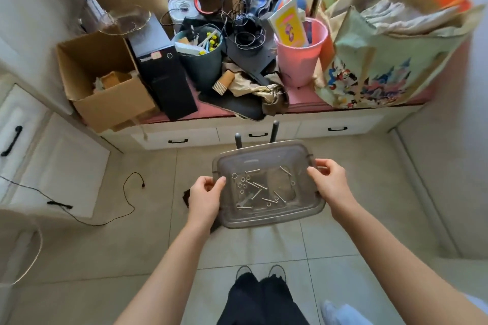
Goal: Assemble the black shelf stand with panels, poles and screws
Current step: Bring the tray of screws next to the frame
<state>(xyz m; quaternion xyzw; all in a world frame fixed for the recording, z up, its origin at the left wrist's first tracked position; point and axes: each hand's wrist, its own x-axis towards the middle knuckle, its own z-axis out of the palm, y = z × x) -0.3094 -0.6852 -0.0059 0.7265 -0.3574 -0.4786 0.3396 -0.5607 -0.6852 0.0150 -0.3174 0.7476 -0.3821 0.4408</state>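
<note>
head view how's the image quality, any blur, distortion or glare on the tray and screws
Head view: wide-angle bend curves the cabinet and walls at the edges; corners go soft. The centre is sharp enough to tell screws from washers in the clear tray, held by the left hand and right hand. Light is soft and even, without strong glare on the tray.

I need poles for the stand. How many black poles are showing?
2, both upright past the tray's far rim: a shorter left pole and a taller right pole. Others may be hidden beneath the tray.
</note>
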